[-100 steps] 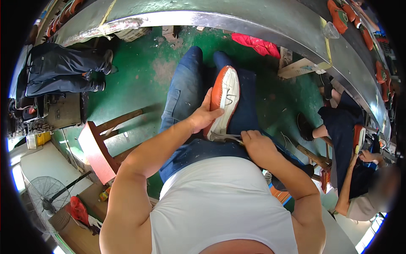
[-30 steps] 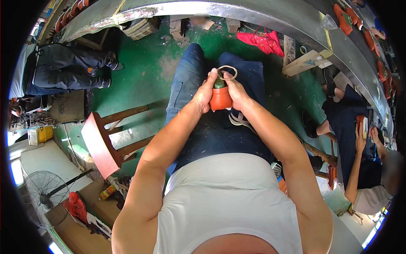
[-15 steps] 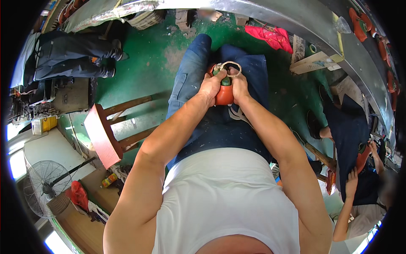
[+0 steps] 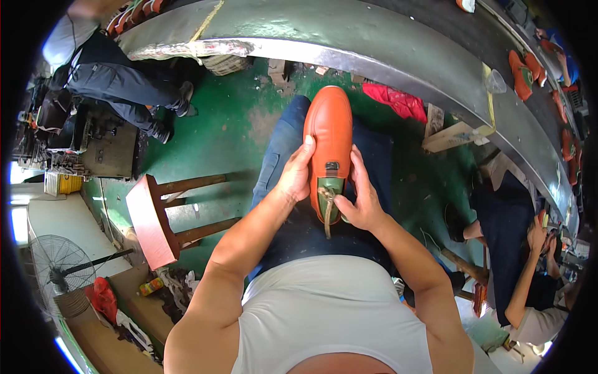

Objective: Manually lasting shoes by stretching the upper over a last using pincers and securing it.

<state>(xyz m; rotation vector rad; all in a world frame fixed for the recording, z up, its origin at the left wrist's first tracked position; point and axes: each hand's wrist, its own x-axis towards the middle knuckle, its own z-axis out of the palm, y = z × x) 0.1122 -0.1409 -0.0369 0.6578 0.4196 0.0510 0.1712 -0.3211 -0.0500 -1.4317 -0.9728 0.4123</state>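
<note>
An orange-brown leather shoe is held up between my hands, its toe pointing away from me and its upper facing me. A dark buckle-like piece sits across its instep. Inside the opening is a green shoe last, with a loop of pale cord hanging from it. My left hand is closed on the shoe's left side, thumb on the upper. My right hand holds the right side near the opening, fingers along the edge and thumb by the cord. The sole is hidden.
A long metal-edged conveyor bench curves across the far side, carrying more orange shoes. A wooden stool stands at left, near a fan. Red cloth lies under the bench. Co-workers are at far left and right.
The shoe has been tipped up, so its whole upper now shows toward me. My hands have moved from around the cord loop to its two sides. The cord now hangs down.
</note>
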